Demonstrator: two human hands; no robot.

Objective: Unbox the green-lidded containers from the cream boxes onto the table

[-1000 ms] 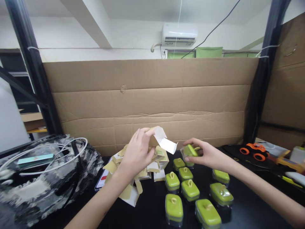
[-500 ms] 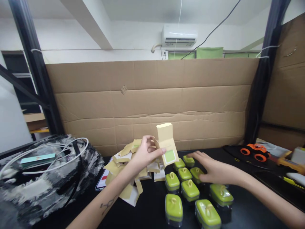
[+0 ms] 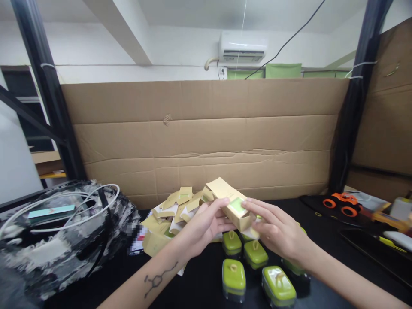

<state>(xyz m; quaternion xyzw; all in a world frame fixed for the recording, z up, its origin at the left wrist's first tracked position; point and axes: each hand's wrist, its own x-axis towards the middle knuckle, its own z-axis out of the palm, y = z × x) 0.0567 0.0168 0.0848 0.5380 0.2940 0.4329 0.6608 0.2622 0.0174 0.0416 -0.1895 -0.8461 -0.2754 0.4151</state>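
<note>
A small tan cardboard box (image 3: pixel 227 193) with a green window panel is held above the table. My left hand (image 3: pixel 207 221) is closed around its left side, thumb on the top face. My right hand (image 3: pixel 278 227) grips its near right end, fingers over the edge; a pale flap shows blurred beneath them. Below stand several green-lidded containers with clear bases and loop handles, such as the front left container (image 3: pixel 234 277) and the front right container (image 3: pixel 278 285). My right hand hides some of them. Left of the box lies a heap of flattened tan cartons (image 3: pixel 174 210).
A bundle of grey-black frayed fabric (image 3: pixel 64 262) with a white cable (image 3: pixel 116 193) lies at the left. An orange toy truck (image 3: pixel 343 202) stands at the right, near a dark flat device (image 3: pixel 376 253). A cardboard panel (image 3: pixel 206 137) walls off the back.
The flat, open-flapped carton has become a squared-up box, tilted and lower. My right hand has come left from above the containers onto the box's near end.
</note>
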